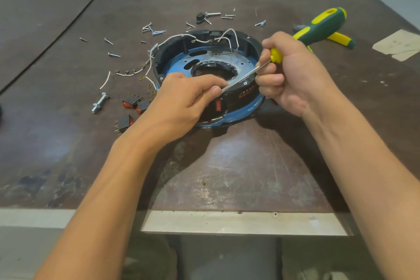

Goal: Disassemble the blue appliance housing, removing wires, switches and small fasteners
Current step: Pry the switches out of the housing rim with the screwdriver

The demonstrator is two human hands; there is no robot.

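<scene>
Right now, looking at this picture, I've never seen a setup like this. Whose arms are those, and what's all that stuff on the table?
There is no machine here. A person wears a camera on the head, so the one picture looks forward and down at their own arms. The right hand grips a yellow-handled screwdriver. The left hand pinches its shaft near the tip, at the front rim of a round blue and black housing. White wires loop inside it. On the brown table, left of the housing, lie screws, wire scraps, three switches and a bolt. Green and yellow tools lie to the right.
</scene>
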